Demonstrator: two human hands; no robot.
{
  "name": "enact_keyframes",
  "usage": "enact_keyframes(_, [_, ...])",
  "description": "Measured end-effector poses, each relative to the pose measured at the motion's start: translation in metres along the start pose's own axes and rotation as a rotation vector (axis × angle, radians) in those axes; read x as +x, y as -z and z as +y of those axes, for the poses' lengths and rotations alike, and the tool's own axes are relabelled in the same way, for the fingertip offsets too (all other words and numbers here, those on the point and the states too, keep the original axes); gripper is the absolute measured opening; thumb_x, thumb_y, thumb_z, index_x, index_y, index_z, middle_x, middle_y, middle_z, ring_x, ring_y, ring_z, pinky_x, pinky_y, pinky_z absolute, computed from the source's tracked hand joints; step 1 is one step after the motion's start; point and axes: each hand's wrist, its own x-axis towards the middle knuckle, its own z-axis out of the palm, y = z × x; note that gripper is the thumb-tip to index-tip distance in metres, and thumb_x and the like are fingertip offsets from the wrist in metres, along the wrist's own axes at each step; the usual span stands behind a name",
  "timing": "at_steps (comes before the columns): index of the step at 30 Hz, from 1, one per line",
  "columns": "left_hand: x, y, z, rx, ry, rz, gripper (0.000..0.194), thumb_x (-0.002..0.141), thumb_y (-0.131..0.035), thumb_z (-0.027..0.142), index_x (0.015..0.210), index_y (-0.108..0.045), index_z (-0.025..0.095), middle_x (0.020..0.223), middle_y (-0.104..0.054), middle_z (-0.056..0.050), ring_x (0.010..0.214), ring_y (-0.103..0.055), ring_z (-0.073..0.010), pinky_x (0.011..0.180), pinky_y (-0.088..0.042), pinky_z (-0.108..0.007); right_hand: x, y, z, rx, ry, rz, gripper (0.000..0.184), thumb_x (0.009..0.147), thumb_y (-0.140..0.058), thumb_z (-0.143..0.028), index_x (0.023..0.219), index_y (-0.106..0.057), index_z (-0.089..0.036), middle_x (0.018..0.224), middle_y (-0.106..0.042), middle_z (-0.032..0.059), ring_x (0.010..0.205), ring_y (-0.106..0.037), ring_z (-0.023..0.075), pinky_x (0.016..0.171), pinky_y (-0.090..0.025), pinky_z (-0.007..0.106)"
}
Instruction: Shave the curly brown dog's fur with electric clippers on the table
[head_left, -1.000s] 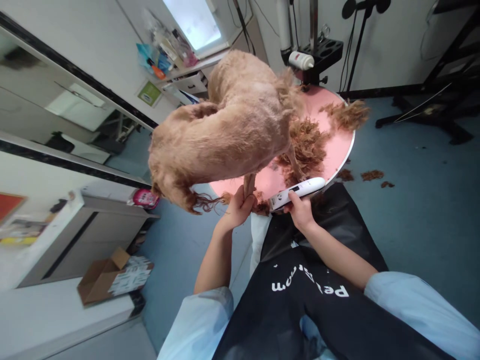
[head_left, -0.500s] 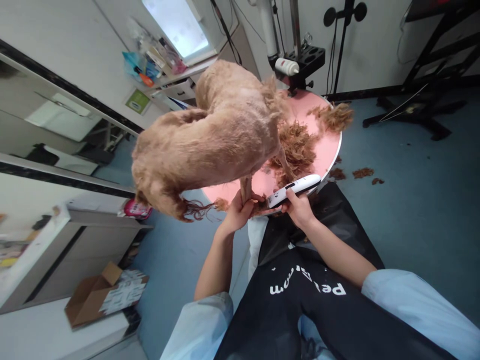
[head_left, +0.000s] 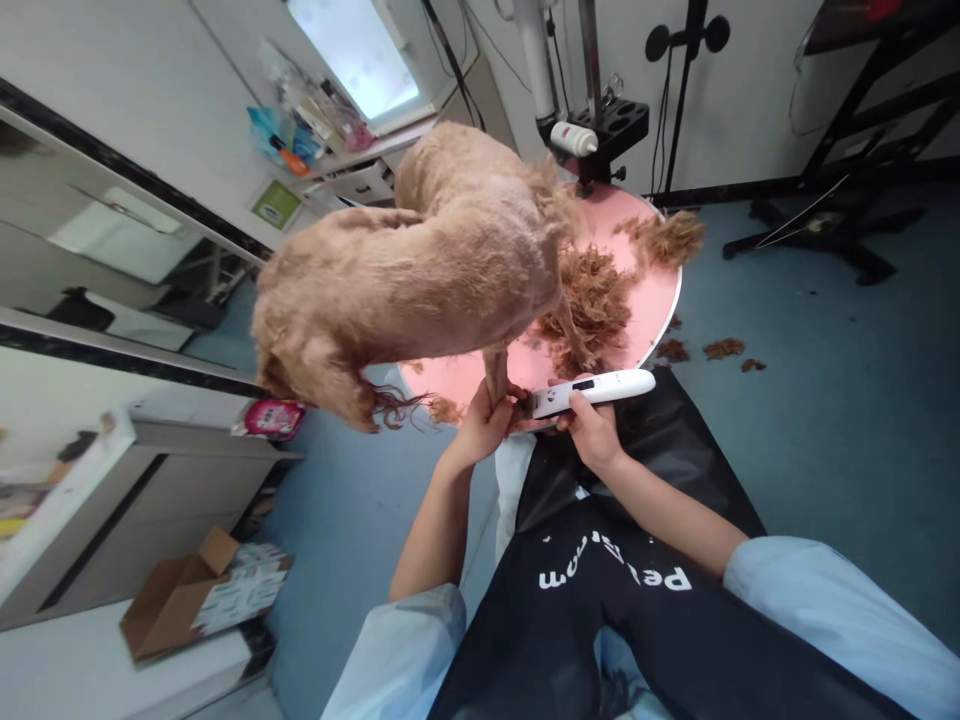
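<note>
Here's the dog (head_left: 442, 265) at twelve o'clock, looking mostly shorn, straggly strands (head_left: 397, 402) apparently left at its seven. Your left hand (head_left: 484, 425) clasps a leg (head_left: 496, 368); three o'clock from it, your right hand (head_left: 592, 432) grips the clippers (head_left: 611, 386). Under your grip, can't judge.

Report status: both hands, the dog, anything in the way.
Left hand gripping a leg. Right hand holding clipper, close by left hand. Dog on table, body shorn. Possible clutter: loose hair heaped beyond clipper.

The clipper (head_left: 606, 388) looks smooth plastic, slightly glossy (the box (head_left: 174, 602), matt cardboard).
</note>
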Motion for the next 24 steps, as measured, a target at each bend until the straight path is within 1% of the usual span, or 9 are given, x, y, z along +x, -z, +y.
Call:
enact_keyframes(3, [-0.001, 0.000, -0.002, -0.016, 0.008, -0.012, 0.019, 0.080, -0.055, 0.027, 0.096, -0.050, 0.019, 0.087, -0.065, -0.002, 0.044, -0.044, -0.0038, 0.041, -0.036, -0.021, 0.001, 0.005, 0.004, 0.138, -0.131, -0.008, 0.048, 0.066, -0.080, -0.049, 0.099, -0.053, -0.027, 0.107, -0.074, 0.0041, 0.062, -0.060, 0.0126, 0.050, -0.048, 0.025])
enact_keyframes(5, [-0.001, 0.000, -0.003, -0.030, 0.016, -0.019, 0.018, 0.081, -0.055, 0.027, 0.096, -0.049, 0.019, 0.079, -0.062, 0.001, 0.043, -0.044, -0.0043, 0.041, -0.035, -0.021, 0.007, 0.010, 0.002, 0.156, -0.195, -0.023, 0.045, 0.065, -0.079, -0.050, 0.096, -0.056, -0.026, 0.107, -0.075, 0.0050, 0.062, -0.060, 0.0132, 0.048, -0.047, 0.025])
enact_keyframes(7, [-0.001, -0.002, -0.003, -0.053, 0.011, -0.035, 0.016, 0.081, -0.054, 0.028, 0.093, -0.048, 0.020, 0.069, -0.057, 0.004, 0.041, -0.043, -0.0052, 0.040, -0.034, -0.021, 0.016, 0.015, -0.003, 0.123, -0.156, 0.010, 0.042, 0.064, -0.078, -0.045, 0.094, -0.056, -0.026, 0.100, -0.076, 0.0037, 0.061, -0.059, 0.0133, 0.045, -0.043, 0.023])
enact_keyframes(9, [0.000, -0.004, -0.002, -0.082, 0.001, -0.046, 0.016, 0.080, -0.054, 0.028, 0.091, -0.045, 0.020, 0.068, -0.057, 0.004, 0.041, -0.042, -0.0053, 0.040, -0.032, -0.021, 0.025, 0.017, -0.011, 0.051, -0.073, 0.031, 0.041, 0.060, -0.078, -0.038, 0.092, -0.055, -0.025, 0.090, -0.076, 0.0017, 0.060, -0.059, 0.0134, 0.042, -0.038, 0.020])
enact_keyframes(10, [0.000, -0.006, -0.001, -0.097, 0.000, -0.047, 0.018, 0.080, -0.055, 0.028, 0.092, -0.043, 0.021, 0.070, -0.060, 0.004, 0.040, -0.043, -0.0052, 0.039, -0.032, -0.021, 0.028, 0.017, -0.015, 0.001, -0.055, 0.002, 0.039, 0.059, -0.076, -0.035, 0.090, -0.055, -0.025, 0.085, -0.076, 0.0014, 0.058, -0.058, 0.0131, 0.041, -0.035, 0.020])
enact_keyframes(14, [0.001, -0.009, 0.001, -0.115, 0.004, -0.051, 0.023, 0.081, -0.056, 0.029, 0.095, -0.038, 0.022, 0.072, -0.064, 0.004, 0.040, -0.043, -0.0051, 0.039, -0.033, -0.020, 0.037, 0.013, -0.025, -0.175, -0.112, -0.221, 0.026, 0.060, -0.070, -0.033, 0.080, -0.059, -0.020, 0.076, -0.076, 0.0036, 0.048, -0.051, 0.0105, 0.039, -0.030, 0.020])
enact_keyframes(17, [0.001, -0.008, 0.001, -0.107, -0.005, -0.066, 0.024, 0.082, -0.056, 0.030, 0.095, -0.038, 0.022, 0.072, -0.065, 0.004, 0.040, -0.044, -0.0055, 0.040, -0.034, -0.021, 0.040, 0.011, -0.026, -0.232, -0.045, -0.209, 0.022, 0.060, -0.068, -0.033, 0.077, -0.062, -0.019, 0.077, -0.076, 0.0044, 0.047, -0.047, 0.0089, 0.040, -0.030, 0.020])
enact_keyframes(21, [0.002, -0.007, -0.001, -0.109, 0.003, -0.089, 0.024, 0.084, -0.056, 0.030, 0.096, -0.037, 0.022, 0.074, -0.066, 0.003, 0.040, -0.046, -0.0055, 0.039, -0.036, -0.020, 0.044, 0.011, -0.023, -0.272, -0.081, -0.283, 0.023, 0.060, -0.069, -0.033, 0.078, -0.066, -0.018, 0.075, -0.076, 0.0057, 0.045, -0.047, 0.0097, 0.039, -0.031, 0.022])
enact_keyframes(24, [0.002, -0.007, -0.001, -0.117, 0.012, -0.090, 0.025, 0.085, -0.057, 0.031, 0.096, -0.037, 0.022, 0.075, -0.067, 0.003, 0.040, -0.047, -0.0053, 0.038, -0.037, -0.020, 0.046, 0.012, -0.020, -0.262, -0.064, -0.259, 0.021, 0.062, -0.070, -0.033, 0.074, -0.065, -0.017, 0.071, -0.075, 0.0061, 0.044, -0.046, 0.0090, 0.037, -0.029, 0.021])
